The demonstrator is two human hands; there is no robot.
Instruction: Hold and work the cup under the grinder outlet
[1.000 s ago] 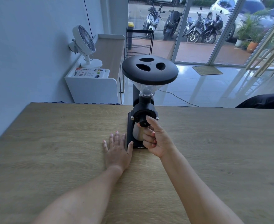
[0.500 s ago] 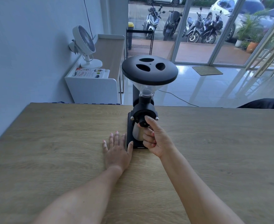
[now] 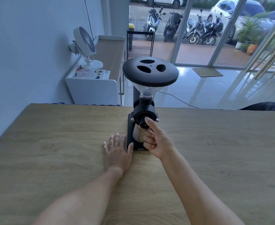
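I see almost no change from half a second back. Black coffee grinder [image 3: 143,114] stands at the far middle of the wooden tabletop [image 3: 52,143], same spot. Right hand [image 3: 156,140] stays on it: thumb and curled fingers pinch the front knob [image 3: 143,124], above the steel cup [image 3: 137,134]. Left hand [image 3: 117,153] still lies flat on the tabletop, fingers straight, thumb touching the grinder's base, holding nothing. Only the dark shape at the right edge has shifted slightly.
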